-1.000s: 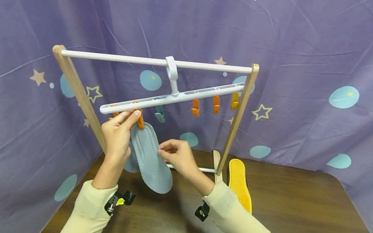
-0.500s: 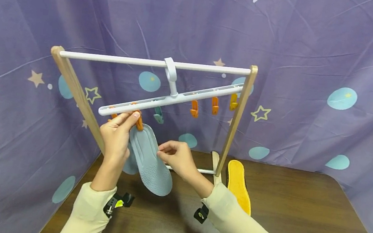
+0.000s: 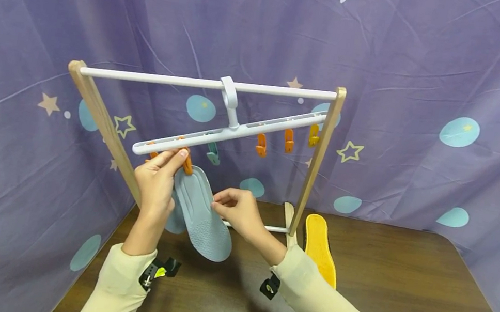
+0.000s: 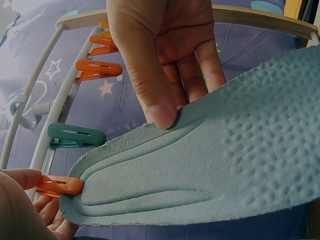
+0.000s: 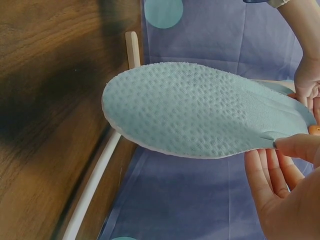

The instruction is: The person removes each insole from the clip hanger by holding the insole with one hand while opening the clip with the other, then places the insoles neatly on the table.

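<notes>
A light blue-grey insole (image 3: 205, 218) with a dimpled broad end hangs tilted below the white hanger (image 3: 205, 136). An orange clip (image 4: 62, 185) sits over its narrow end. My left hand (image 3: 156, 178) pinches that clip between thumb and fingers. At the insole's right edge, my right hand (image 3: 240, 209) pinches the rim, thumb on the upper face in the left wrist view. Behind it, a second blue-grey insole (image 3: 175, 220) is partly hidden by the first one and my left hand. Another orange clip (image 3: 154, 154) shows just beyond the left hand, mostly covered.
The hanger hooks over the white rail of a wooden-legged rack (image 3: 317, 169), tilting down to the left. A green clip (image 3: 213, 154), orange clips (image 3: 261, 145) and a yellow clip (image 3: 314, 136) dangle from it. A yellow insole (image 3: 320, 248) lies on the brown table (image 3: 402, 289).
The head view has shifted very slightly. Both hands keep their hold on the clip and the insole, with no other visible change.
</notes>
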Demonstrator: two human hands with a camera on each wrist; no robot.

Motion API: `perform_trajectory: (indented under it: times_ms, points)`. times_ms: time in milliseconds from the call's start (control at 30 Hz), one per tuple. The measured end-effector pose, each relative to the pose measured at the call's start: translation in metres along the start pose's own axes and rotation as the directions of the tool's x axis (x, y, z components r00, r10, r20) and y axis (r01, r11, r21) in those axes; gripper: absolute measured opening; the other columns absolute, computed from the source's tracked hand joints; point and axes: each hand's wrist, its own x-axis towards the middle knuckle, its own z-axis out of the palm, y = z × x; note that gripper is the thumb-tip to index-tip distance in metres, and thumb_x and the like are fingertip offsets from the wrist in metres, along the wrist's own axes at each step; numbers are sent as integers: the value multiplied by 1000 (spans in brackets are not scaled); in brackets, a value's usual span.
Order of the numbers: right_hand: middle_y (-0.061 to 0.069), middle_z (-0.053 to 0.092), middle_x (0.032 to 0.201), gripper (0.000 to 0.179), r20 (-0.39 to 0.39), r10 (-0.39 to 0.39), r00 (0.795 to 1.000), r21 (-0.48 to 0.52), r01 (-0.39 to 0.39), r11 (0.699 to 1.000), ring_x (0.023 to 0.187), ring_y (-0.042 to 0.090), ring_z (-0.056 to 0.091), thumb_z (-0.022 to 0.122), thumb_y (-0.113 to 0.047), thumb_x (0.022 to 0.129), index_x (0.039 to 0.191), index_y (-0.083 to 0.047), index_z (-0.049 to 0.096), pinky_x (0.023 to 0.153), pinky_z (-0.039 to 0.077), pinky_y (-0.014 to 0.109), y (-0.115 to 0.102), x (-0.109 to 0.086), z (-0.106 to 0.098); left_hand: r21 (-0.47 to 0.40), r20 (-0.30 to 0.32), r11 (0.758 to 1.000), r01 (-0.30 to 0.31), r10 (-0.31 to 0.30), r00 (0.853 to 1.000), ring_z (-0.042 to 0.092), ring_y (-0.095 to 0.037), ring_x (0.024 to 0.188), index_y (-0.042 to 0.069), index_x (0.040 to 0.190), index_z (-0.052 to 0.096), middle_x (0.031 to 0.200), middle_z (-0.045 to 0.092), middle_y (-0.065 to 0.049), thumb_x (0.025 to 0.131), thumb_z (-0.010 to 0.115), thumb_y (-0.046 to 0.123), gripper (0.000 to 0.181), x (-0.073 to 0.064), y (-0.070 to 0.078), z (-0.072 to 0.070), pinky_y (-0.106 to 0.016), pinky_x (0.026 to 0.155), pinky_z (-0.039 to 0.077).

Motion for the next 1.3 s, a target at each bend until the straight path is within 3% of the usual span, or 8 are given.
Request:
perform_trajectory:
  times_ms: [400,633,1300]
  points:
    - [18,75,82,4,-11,-14,1000,-5,14,1000,62,3,60,72,1,89,91,3,75,58,54,17,-1,-1,-2,2,-1,1000,0,0,1000,72,-6,83,-10,101,76,92,79,3,88,75,-4,15,1,1,2,-18,74,60]
    - [18,75,83,4,-17,-2,1000,-16,2,1000,63,2,61,72,1,89,92,3,75,59,55,17,-2,-2,-2,7,14,1000,-17,17,1000,72,-8,94,-16,110,71,100,79,3,88,74,-5,24,0,0,2,-19,80,61]
    - [19,75,83,4,-23,-1,1000,-30,1,1000,62,1,60,72,3,88,90,3,75,58,52,15,-1,-5,-1,5,1,1000,-11,11,1000,73,-7,94,-14,111,72,99,80,3,88,75,-5,25,-1,-1,1,-20,82,61]
